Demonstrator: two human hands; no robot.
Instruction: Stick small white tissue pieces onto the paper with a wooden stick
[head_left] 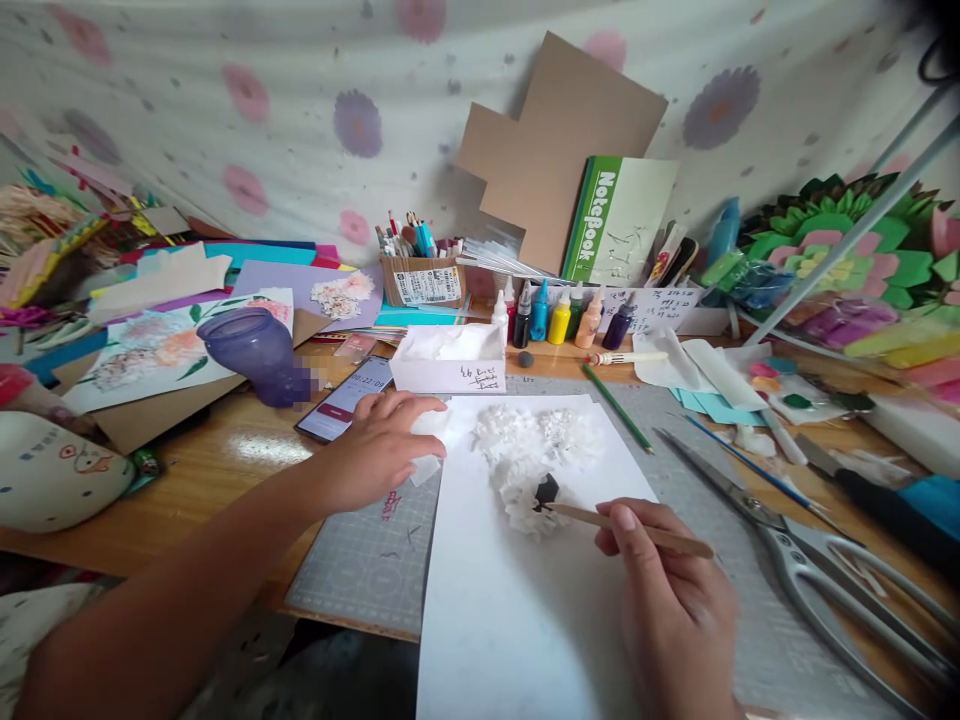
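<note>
On white paper (pixel 480 630), a wooden stick (pixel 589 517) at a ruffled white flower (pixel 520 505)
Head view: the right hand (pixel 667 590) holds the stick between thumb and fingers, its tip at a black piece (pixel 547 489) on the flower, which sits just in front of 2 other white clusters (pixel 566 430). The left hand (pixel 375 450) is wide, fingers spread by the paper's left edge, near an open white box (pixel 442 377). A green pencil (pixel 618 408) lies by the paper's upper right edge; large scissors (pixel 762 512) lie farther right.
</note>
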